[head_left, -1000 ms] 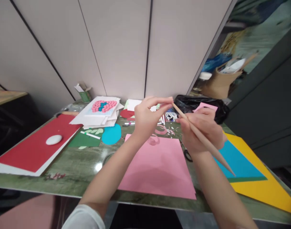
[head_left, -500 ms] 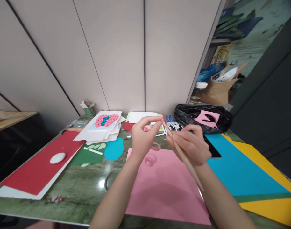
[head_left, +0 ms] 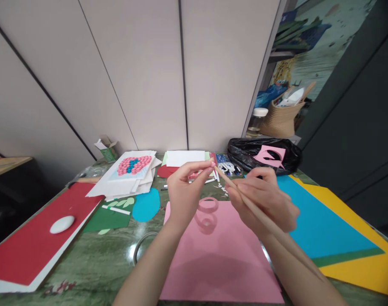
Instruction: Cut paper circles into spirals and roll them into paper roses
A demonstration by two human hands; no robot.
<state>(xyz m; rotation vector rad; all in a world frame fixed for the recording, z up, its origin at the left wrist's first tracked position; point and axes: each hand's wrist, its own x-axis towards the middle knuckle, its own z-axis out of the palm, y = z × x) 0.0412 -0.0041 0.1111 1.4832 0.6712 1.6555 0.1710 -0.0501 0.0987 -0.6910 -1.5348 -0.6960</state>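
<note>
My left hand (head_left: 184,193) pinches a tiny pink piece (head_left: 212,163) between thumb and forefinger; it looks like paper, but most of it is covered. In my right hand (head_left: 270,202) is a pale wooden stick (head_left: 224,176), slanting down toward my forearm. Its thin tip meets the pink piece or lies right beside it; I cannot tell which. Below both hands lies a pink paper sheet (head_left: 219,259). A curled pink paper strip (head_left: 207,205) rests at its back edge.
Left are a red sheet (head_left: 25,238) with a white oval object (head_left: 62,224), a blue paper cutout (head_left: 146,205) and papers under a pink-and-blue beaded picture (head_left: 134,165). Right lie blue (head_left: 327,225) and yellow sheets (head_left: 350,276). A black plastic bag (head_left: 241,153) stands behind.
The stick has swung so that its rear end lies closer to my right forearm. My right hand has shifted slightly right and down. The whole view has moved a little.
</note>
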